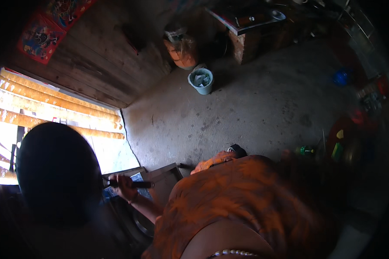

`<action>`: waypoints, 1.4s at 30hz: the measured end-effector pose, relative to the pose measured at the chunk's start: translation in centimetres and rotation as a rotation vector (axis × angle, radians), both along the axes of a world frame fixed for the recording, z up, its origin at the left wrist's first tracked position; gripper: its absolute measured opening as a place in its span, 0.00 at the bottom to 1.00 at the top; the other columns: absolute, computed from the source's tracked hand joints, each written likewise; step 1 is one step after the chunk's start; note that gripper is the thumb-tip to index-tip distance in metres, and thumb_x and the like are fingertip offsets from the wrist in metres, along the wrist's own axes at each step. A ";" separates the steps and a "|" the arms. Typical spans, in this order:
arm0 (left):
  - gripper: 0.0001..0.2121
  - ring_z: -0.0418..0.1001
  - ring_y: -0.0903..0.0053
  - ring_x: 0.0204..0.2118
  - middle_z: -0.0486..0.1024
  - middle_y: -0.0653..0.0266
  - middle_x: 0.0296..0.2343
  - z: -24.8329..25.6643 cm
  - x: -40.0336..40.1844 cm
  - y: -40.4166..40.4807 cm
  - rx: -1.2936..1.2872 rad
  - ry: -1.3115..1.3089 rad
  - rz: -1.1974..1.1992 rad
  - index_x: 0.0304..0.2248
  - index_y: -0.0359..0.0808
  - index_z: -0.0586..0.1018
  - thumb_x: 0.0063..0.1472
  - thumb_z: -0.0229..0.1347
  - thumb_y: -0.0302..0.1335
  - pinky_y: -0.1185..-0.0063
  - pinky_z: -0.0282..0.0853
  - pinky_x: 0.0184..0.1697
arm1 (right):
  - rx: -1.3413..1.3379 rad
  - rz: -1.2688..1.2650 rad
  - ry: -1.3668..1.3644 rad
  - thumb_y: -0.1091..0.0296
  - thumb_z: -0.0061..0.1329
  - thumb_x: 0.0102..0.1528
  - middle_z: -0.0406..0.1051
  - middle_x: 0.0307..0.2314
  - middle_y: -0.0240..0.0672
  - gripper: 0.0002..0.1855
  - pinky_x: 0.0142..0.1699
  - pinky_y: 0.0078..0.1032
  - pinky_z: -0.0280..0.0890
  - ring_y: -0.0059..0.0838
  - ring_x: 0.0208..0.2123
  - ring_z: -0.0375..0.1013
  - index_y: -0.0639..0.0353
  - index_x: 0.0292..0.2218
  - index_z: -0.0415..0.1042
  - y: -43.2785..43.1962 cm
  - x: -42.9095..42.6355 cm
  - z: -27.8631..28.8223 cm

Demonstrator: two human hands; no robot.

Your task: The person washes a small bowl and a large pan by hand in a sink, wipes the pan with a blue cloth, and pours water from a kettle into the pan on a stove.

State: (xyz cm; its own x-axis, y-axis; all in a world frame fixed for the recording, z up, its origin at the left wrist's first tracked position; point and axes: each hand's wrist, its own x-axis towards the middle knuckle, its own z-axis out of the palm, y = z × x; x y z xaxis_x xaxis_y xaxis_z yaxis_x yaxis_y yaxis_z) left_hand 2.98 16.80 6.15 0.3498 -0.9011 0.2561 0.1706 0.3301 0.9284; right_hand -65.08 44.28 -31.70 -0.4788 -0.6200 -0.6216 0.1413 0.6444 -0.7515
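My left hand [125, 188] grips the black handle [144, 184] of a dark round pan [56, 171]. The pan is raised at the left, in front of the bright window, and looks almost black against the light. Whether its inside or its underside faces me cannot be told. Below my left forearm, a curved metal rim [142, 225] shows dimly in shadow. A dim, blurred shape that appears to be my right hand [287, 154] hangs by my right side; its fingers and anything in them are unclear.
Orange curtains [61, 100] hang across the window. A light blue bucket [206, 89] with scraps inside stands on the concrete floor [220, 119], near an orange container [183, 55]. A brick-supported slab [241, 30] is at the back. A green bottle [304, 150] lies at right.
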 end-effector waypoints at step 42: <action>0.11 0.73 0.57 0.27 0.74 0.56 0.23 -4.9 -68.7 -75.1 0.061 -1.513 -0.144 0.29 0.46 0.75 0.44 0.59 0.37 0.65 0.68 0.28 | 0.220 -0.720 -0.363 0.61 0.42 0.54 0.58 0.13 0.26 0.10 0.17 0.24 0.54 0.23 0.13 0.58 0.47 0.21 0.64 -40.5 -30.6 2.5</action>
